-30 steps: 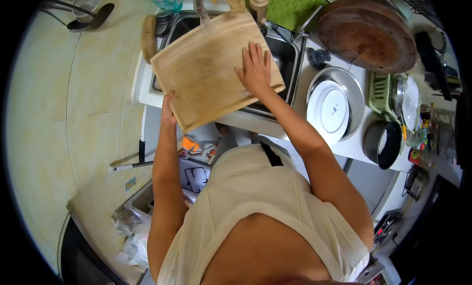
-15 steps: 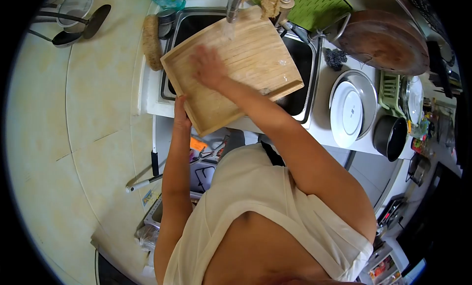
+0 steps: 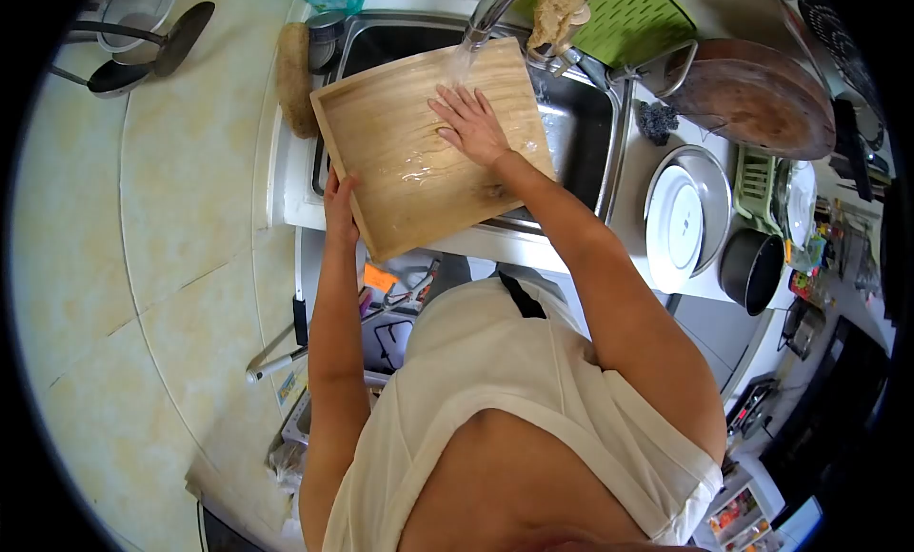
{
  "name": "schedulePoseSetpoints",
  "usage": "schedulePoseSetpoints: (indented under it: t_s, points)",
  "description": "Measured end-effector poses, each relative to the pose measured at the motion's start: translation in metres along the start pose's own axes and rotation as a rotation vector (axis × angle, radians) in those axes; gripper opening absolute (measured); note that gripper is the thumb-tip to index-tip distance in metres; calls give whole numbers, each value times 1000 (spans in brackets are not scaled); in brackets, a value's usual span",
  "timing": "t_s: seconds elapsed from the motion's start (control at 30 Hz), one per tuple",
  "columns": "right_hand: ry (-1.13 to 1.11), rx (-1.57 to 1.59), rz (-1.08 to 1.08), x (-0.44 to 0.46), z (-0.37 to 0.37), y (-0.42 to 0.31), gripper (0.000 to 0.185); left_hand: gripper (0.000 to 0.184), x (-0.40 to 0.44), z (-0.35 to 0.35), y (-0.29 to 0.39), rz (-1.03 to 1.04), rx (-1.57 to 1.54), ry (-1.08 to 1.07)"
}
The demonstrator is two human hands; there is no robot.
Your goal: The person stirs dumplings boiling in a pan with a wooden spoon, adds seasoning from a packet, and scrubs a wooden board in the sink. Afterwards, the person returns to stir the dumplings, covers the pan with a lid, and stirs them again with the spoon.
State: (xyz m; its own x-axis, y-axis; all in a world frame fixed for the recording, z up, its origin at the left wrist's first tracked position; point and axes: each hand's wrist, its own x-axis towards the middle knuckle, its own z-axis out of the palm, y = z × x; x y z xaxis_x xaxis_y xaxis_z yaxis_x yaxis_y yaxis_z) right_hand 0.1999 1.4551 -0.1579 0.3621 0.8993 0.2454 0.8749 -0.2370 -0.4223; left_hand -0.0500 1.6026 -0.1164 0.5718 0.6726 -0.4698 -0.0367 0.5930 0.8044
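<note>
Board over the sink, under the running faucet. Left hand at the sink's near-left corner, clamped on the board's edge; right hand flat on top, fingers apart.

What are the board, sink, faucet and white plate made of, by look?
Board: likely wood, pale; grain lines show, wet sheen obscures the finish.
Sink: probably stainless steel; grey with bright reflections.
Faucet: probably chromed or polished metal; shiny highlights.
White plate: smooth, ceramic or plastic; the look doesn't settle it.
</note>
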Motion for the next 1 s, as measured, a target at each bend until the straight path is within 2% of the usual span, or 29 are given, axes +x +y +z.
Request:
schedulePoseSetpoints:
  t_s: [0.03,0.13,0.23,0.3,0.37,0.47,0.5,0.57,0.67,0.73,0.8,0.87,0.93,1.0]
  points:
    - [26,21,30,3,-2,-2,51,46,2,1,2,2,-3,1]
    - [374,473,378,5,-42,-18,46,45,7,-1,0,1,-12,11]
    - [867,450,392,15,-92,-9,43,44,8,-3,-9,-22,-19,36]
    - [936,570,347,30,-152,-20,45,43,1,2,-4,-39,-40,46]
    - [1032,482,231,52,-196,-31,34,43,-6,9,4,-31,-49,13]
    - [823,410,204,69,-235,-33,23,44,-7,11,3,42,-14,-25]
    - [781,357,309,74,-249,-41,19,45,-6,11,3,79,6,-40]
    - [855,414,61,85,-265,-58,11,47,-13,23,10,123,39,-11]
    - [955,765,-133,103,-286,-98,12,51,-10,19,9,152,139,30]
    - [952,503,-355,112,-301,-104,12,52,-12,20,12,159,149,37]
    - [845,742,-386,108,-300,-125,15,53,-14,24,13,161,83,27]
    - [749,945,-281,97,-290,-160,24,53,-13,22,11,190,118,43]
    - [700,905,-57,77,-262,-177,15,52,-9,20,8,210,149,67]
    - [704,883,-136,72,-220,-177,14,51,-7,17,4,217,174,101]
